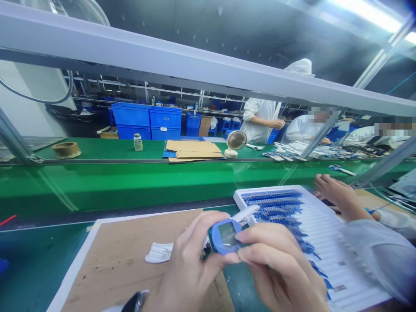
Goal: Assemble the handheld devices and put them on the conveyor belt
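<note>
Above the cardboard sheet, my left hand [201,247] is closed around the rim of a small blue-framed display unit [224,237] with a grey screen and a green circuit board at its edge. The thumb and fingers of my right hand [279,258] close on the right side of the same unit. A slim white plastic part [246,213] sticks out behind the unit; whether it is joined to it is hidden. Left of my hands, a white plastic shell piece [158,252] lies on the cardboard [120,255].
To the right, a white ribbed tray [328,242] holds rows of blue parts. A co-worker's hand [336,195] reaches beside it. Beyond the green conveyor belt [130,182] stand a tape roll [66,150], a small jar [138,142], cardboard pieces [198,149] and a small fan [235,143].
</note>
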Motion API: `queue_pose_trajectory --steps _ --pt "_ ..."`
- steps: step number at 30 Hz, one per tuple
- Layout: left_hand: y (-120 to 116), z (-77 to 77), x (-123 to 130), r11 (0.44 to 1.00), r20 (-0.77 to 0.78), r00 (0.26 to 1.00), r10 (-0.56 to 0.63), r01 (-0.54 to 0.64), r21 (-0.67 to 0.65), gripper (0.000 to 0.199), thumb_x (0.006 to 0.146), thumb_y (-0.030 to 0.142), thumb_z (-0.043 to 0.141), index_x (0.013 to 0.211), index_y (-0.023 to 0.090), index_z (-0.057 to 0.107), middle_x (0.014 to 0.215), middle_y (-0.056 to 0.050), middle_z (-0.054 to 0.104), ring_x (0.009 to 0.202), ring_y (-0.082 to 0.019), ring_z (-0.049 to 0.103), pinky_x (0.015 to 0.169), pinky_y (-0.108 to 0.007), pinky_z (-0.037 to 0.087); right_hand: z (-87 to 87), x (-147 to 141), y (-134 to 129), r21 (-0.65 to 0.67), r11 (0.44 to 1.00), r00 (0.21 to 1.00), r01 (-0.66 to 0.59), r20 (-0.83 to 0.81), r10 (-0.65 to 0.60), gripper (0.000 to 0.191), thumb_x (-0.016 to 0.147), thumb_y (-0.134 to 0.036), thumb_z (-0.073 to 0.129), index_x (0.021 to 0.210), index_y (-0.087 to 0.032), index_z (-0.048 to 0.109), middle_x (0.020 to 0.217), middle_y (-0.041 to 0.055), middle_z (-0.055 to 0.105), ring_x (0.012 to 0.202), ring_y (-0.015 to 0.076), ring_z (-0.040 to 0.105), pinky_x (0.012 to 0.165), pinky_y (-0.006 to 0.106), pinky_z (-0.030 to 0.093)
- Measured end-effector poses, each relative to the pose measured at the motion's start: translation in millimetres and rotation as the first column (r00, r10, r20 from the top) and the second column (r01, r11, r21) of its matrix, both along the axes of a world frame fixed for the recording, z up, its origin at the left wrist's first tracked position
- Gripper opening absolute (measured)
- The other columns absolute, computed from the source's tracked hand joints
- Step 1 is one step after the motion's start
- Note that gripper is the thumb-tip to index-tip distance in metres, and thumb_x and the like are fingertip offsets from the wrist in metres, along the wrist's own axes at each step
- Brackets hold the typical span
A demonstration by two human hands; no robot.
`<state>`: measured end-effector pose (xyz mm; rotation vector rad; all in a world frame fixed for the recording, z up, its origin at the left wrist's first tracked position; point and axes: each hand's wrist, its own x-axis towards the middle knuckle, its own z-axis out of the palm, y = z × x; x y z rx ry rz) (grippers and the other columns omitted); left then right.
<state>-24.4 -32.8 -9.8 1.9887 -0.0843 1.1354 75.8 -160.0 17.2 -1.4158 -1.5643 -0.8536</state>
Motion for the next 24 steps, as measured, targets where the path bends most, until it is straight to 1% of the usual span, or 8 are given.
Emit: queue_pose_trajectory --steps 5,7,10,12,15,17,20,24 --pt "-2.0 -6.5 -1.9 0.993 -0.013 0.999 -0.048 0.046 -0.11 0.033 0.099 0.048 0.052 0.125 0.028 0.053 0.112 -0.003 0.069 0.094 -0.016 0.069 0.082 -0.021 0.056 -10.5 -0.6 -8.7 -0.047 0.994 0.989 0.094 0.123 -0.088 0.018 0.09 -0.004 0.06 0.105 -0.012 0.066 0.1 0.0027 0.072 0.1 0.0111 0.067 0.091 0.02 0.055" --pt "-2.3 -6.1 -3.6 0.996 -0.038 0.999 -0.034 0.031 -0.086 0.037 0.1 0.051 0.048 0.129 0.029 0.05 0.115 -0.003 0.068 0.096 -0.016 0.069 0.085 -0.023 0.056 -15.4 0.6 -14.7 -0.102 0.989 0.985 0.109 0.144 -0.094 0.025 0.09 -0.005 0.059 0.112 -0.014 0.066 0.105 0.0007 0.072 0.102 0.0108 0.067 0.094 0.018 0.054" --pt "-2.6 -7.1 -5.4 1.0 -0.056 0.998 -0.018 0.017 -0.026 0.048 0.1 0.056 0.039 0.138 0.028 0.045 0.126 -0.007 0.065 0.108 -0.02 0.067 0.095 -0.028 0.055 -20.0 2.9 -20.3 -0.154 0.98 0.991 0.125 0.076 -0.114 0.033 0.093 -0.008 0.055 0.122 -0.019 0.064 0.114 -0.0013 0.07 0.102 0.0113 0.068 0.094 0.019 0.056" --pt "-3.0 -10.6 -5.4 0.999 -0.053 0.999 -0.008 0.005 -0.047 0.05 0.102 0.055 0.032 0.143 0.029 0.041 0.132 -0.008 0.062 0.115 -0.022 0.065 0.098 -0.031 0.054 -19.5 4.2 -18.6 -0.11 0.985 0.99 0.132 0.067 -0.125 0.032 0.092 -0.007 0.055 0.12 -0.018 0.066 0.112 0.0003 0.071 0.1 0.0138 0.069 0.088 0.022 0.06" --pt "-4.1 -17.0 -4.2 0.992 -0.039 0.999 -0.006 0.001 -0.128 0.047 0.104 0.048 0.027 0.145 0.028 0.04 0.135 -0.01 0.06 0.118 -0.025 0.063 0.096 -0.035 0.056 -14.7 5.1 -10.5 0.029 0.995 0.993 0.094 0.075 -0.096 0.022 0.087 -0.003 0.061 0.105 -0.013 0.071 0.098 0.0038 0.073 0.092 0.0148 0.069 0.079 0.022 0.062" --pt "-5.0 -19.3 -3.9 0.994 -0.019 1.0 -0.002 0.0 -0.108 0.046 0.104 0.047 0.028 0.144 0.027 0.042 0.136 -0.011 0.059 0.119 -0.026 0.062 0.099 -0.038 0.055 -11.2 4.7 -7.2 0.051 0.996 0.995 0.072 0.06 -0.075 0.02 0.085 -0.002 0.063 0.101 -0.011 0.071 0.097 0.0048 0.072 0.091 0.0149 0.069 0.079 0.022 0.062" --pt "-6.1 -17.6 -6.3 0.99 -0.035 0.999 0.006 -0.011 -0.139 0.045 0.104 0.048 0.029 0.141 0.027 0.045 0.128 -0.011 0.062 0.109 -0.025 0.066 0.095 -0.037 0.056 -7.2 1.3 -10.9 0.017 0.995 0.99 0.099 0.099 -0.1 0.024 0.086 -0.003 0.061 0.105 -0.014 0.071 0.096 0.0039 0.074 0.091 0.0172 0.072 0.078 0.025 0.064" --pt "-7.7 -9.9 -11.3 0.893 -0.112 0.982 -0.155 0.09 -0.441 0.049 0.103 0.054 0.026 0.137 0.023 0.044 0.092 -0.007 0.07 0.069 -0.018 0.068 0.063 -0.026 0.06 -4.5 -4.9 -19.7 -0.087 0.983 0.977 0.162 0.153 -0.147 0.032 0.085 -0.002 0.06 0.108 -0.021 0.071 0.09 -0.0008 0.076 0.081 0.0169 0.074 0.079 0.025 0.065"
